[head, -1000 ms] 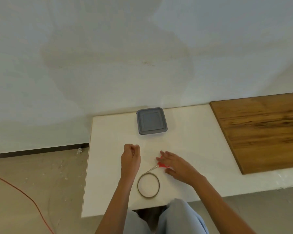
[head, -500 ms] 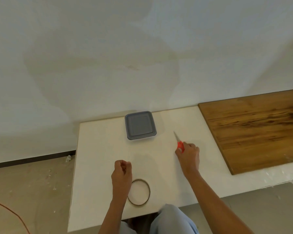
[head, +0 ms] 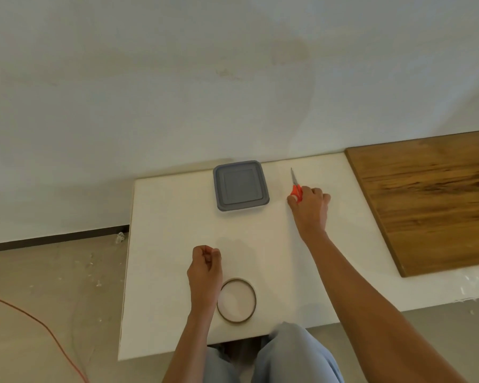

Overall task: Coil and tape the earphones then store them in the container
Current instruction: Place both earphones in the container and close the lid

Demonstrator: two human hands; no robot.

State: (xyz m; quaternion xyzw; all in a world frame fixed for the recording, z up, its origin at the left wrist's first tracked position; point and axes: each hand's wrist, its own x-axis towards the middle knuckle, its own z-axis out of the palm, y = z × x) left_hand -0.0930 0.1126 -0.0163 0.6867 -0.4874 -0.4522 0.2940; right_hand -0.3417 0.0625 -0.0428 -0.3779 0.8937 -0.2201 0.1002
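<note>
My left hand (head: pixel 205 265) is curled into a fist above the white table (head: pixel 172 217), just left of the tape roll. Only a thin dark bit of the earphones (head: pixel 205 246) shows at the top of the fist; the rest is hidden inside. A grey square container (head: pixel 240 185) with its lid on sits at the back of the table. My right hand (head: pixel 310 207) grips the red handles of the scissors (head: pixel 296 186), whose blades point toward the wall, right of the container.
A thin ring of tape (head: pixel 236 300) lies flat near the table's front edge, beside my left wrist. A brown wooden board (head: pixel 432 200) covers the right end of the table. An orange cable (head: pixel 39 324) runs across the floor at left. My knees sit under the front edge.
My right hand took the scissors from beside the tape roll and moved them back and right, next to the container. My left fist stayed closed in place.
</note>
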